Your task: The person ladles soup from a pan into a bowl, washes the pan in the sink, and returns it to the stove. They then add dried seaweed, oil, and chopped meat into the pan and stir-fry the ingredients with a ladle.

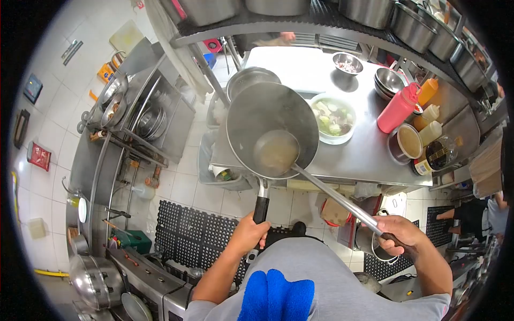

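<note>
My left hand [250, 233] is closed around the black handle of a large metal wok [249, 115], which is held up in front of me. In my right hand [399, 234] is the dark grip of a long-handled ladle [342, 200]. The ladle's bowl sits inside the wok, over cloudy liquid, and I cannot tell how much of that liquid is in the ladle. Just right of the wok, a white bowl [334, 136] of broth with green vegetables and other pieces stands on the steel counter [353, 160].
A red squeeze bottle [399, 109], a tub of sauce [408, 143] and other bottles line the counter's right side. Behind is a small metal bowl [347, 63]. A shelf of pots [369, 35] hangs above. A grey bin [206, 160] stands left; black mats [198, 230] cover the floor.
</note>
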A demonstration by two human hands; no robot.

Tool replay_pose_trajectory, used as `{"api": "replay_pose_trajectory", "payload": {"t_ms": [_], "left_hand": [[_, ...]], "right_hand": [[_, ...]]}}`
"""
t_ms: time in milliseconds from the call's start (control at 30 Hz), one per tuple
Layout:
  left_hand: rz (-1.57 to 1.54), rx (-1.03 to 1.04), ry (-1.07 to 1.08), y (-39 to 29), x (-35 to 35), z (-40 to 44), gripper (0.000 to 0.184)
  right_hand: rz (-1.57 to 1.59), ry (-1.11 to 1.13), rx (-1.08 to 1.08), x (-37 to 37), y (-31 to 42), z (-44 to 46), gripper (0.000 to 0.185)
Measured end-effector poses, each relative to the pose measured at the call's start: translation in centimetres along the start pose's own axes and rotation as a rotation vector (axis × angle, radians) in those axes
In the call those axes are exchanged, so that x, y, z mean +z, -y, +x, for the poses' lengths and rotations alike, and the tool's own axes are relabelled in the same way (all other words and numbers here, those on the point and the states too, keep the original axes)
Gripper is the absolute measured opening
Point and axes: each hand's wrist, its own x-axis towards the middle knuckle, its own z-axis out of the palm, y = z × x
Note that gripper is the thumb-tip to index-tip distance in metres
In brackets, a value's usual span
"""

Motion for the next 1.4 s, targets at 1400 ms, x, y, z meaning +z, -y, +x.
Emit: {"api": "replay_pose_trajectory", "payload": {"t_ms": [1400], "left_hand": [[-0.033,0.017,-0.113,-1.8,-0.6,-1.0,0.010]], "right_hand": [[-0.391,-0.598,-0.472,-6.6,2.7,0.4,0.037]]}}
